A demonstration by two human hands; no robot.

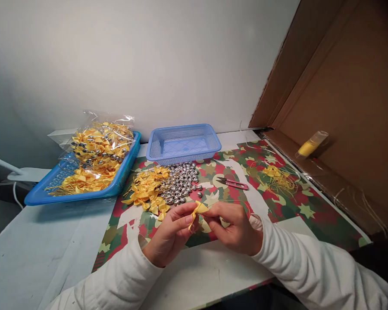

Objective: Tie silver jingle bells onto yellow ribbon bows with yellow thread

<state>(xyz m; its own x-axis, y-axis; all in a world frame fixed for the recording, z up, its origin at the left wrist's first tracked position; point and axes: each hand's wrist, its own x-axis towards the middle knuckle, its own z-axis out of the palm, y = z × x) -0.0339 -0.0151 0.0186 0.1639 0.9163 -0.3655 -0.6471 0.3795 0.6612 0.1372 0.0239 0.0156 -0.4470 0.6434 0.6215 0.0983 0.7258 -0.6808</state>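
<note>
1. Small yellow satin ribbon bow (198, 210) held above the patterned mat (287, 206), long axis tilted, top-right to bottom-left.
2. Left hand (170, 234) pinching its lower end.
3. Right hand (234, 228) pinching the upper end, fingers curled, both wrists low.

I see both hands, left hand (170, 234) and right hand (234, 228), pinching a yellow bow (198, 210); silver bells (181, 181) lie just beyond that grip.

Small yellow ribbon bow (198, 210), pinched between fingertips

Two bare hands, left hand (170, 234), right hand (234, 228), long white padded sleeves (310, 262)
</note>
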